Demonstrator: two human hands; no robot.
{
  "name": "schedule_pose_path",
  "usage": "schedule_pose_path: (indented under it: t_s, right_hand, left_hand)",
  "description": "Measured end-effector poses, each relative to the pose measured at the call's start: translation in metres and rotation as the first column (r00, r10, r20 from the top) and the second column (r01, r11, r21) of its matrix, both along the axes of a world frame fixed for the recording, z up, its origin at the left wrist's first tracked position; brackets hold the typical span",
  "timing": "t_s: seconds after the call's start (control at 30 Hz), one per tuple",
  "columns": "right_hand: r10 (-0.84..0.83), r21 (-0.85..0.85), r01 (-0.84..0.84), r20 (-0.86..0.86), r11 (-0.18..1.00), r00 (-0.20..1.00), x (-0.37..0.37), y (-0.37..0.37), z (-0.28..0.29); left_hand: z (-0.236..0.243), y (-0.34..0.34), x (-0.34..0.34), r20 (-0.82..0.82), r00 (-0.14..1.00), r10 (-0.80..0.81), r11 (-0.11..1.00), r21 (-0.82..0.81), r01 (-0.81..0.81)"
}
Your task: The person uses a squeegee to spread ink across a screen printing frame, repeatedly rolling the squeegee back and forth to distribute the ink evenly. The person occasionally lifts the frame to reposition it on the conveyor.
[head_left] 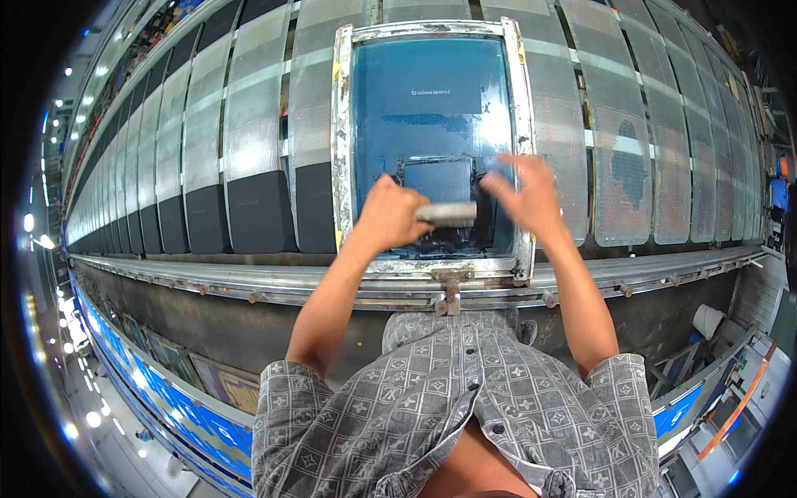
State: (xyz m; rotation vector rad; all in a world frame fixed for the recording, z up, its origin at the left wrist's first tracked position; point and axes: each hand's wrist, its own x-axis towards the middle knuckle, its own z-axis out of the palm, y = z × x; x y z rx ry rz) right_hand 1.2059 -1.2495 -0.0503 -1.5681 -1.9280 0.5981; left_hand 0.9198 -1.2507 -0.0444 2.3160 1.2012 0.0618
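A screen-printing frame (342, 133) with worn, white-smeared bars lies in front of me. Its blue mesh (398, 66) has dark ink smeared around a rectangle in the nearer half. Low over that inked part, my left hand (390, 214) grips the end of a squeegee (452, 213) with a pale grey handle; its lower edge is hard to make out against the dark ink. My right hand (529, 195) is above the frame's right side, its fingers spread, somewhat blurred and holding nothing. A gap separates it from the squeegee.
Long printing boards stretch away on both sides; those on the left carry black fabric pieces (257, 212), while a board (623, 166) on the right looks bare and stained. A metal rail (207, 278) runs along the near edge, with a clamp (452, 290) at the frame.
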Motion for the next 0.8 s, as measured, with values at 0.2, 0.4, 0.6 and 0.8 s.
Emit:
schedule_pose_path:
  t_s: [0.2, 0.4, 0.6, 0.8]
  right_hand:
    - [-0.558, -0.277, 0.522, -0.065, 0.807, 0.827, 0.054, 0.032, -0.074]
    - [-0.477, -0.131, 0.461, -0.151, 0.878, 0.865, 0.058, 0.036, -0.064]
    - [-0.469, -0.211, 0.420, -0.327, 0.883, 0.821, -0.010, 0.033, -0.035]
    - [-0.489, -0.235, 0.430, -0.375, 0.872, 0.787, -0.146, 0.021, -0.077]
  left_hand:
    - [-0.003, 0.071, 0.004, 0.044, 0.994, 0.095, 0.978, 0.180, -0.102]
    - [-0.031, -0.043, 0.008, 0.261, 0.948, 0.183, 0.863, 0.419, -0.282]
    - [-0.007, -0.126, -0.049, 0.236, 0.957, 0.169, 0.860, 0.438, -0.260]
    - [0.001, -0.095, -0.185, 0.065, 0.972, 0.225, 0.906, 0.353, -0.233]
